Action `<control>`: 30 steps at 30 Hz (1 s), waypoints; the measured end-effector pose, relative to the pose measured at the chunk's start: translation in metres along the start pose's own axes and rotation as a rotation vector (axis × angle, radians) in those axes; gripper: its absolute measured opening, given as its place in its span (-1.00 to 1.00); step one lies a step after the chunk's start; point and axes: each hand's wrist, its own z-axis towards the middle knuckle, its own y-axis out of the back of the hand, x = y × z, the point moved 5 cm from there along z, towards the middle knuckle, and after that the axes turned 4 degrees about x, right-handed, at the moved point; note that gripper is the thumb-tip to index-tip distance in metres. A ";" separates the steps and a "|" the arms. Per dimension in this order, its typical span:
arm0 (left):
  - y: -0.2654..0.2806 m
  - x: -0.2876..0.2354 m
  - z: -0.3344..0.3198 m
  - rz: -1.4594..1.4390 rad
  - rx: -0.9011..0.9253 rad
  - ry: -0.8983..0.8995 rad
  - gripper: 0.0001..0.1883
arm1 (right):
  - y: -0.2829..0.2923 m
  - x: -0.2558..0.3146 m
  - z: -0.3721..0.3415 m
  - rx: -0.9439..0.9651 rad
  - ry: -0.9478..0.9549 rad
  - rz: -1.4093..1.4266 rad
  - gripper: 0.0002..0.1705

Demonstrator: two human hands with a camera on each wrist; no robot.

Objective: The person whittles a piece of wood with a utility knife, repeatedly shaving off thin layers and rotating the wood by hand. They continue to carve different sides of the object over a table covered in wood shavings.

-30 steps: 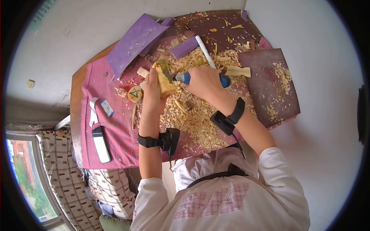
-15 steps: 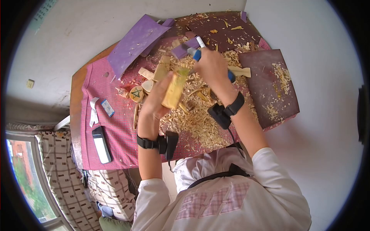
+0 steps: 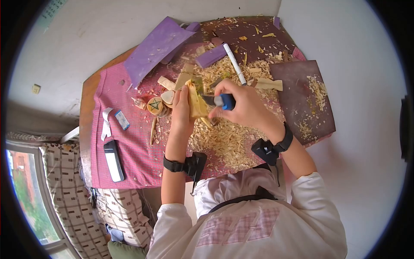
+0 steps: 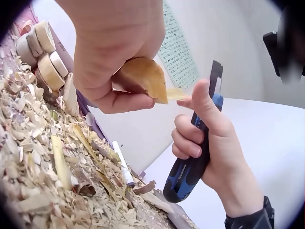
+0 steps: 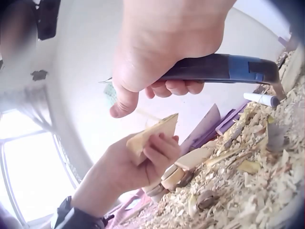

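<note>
- Your left hand (image 3: 182,108) grips the yellow wood block (image 3: 197,103), fingers wrapped round it, above the wood shavings (image 3: 224,146) on the worktop (image 3: 89,97).
- Your right hand (image 3: 248,103) grasps the blue-and-black knife (image 4: 190,164), fingers curled round its handle, blade near the block.
- A white pen (image 3: 234,62) lies just beyond your right hand.
- Left of the block sits a round wood piece (image 3: 155,105) marked with a star.

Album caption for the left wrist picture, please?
Above wood shavings, the left hand grips a yellowish block; the right hand holds a blue-black knife.
</note>
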 end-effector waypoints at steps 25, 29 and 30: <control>-0.015 0.006 -0.025 -0.197 0.146 0.213 -0.69 | 0.031 -0.048 -0.010 -0.028 -0.211 -0.408 -0.66; -0.026 0.006 -0.027 -0.339 0.197 0.282 -0.67 | -0.002 -0.018 -0.027 -0.017 0.078 -0.301 -0.74; -0.025 0.007 -0.026 -0.372 0.220 0.286 -0.67 | -0.012 -0.011 -0.030 0.037 0.121 -0.331 -0.74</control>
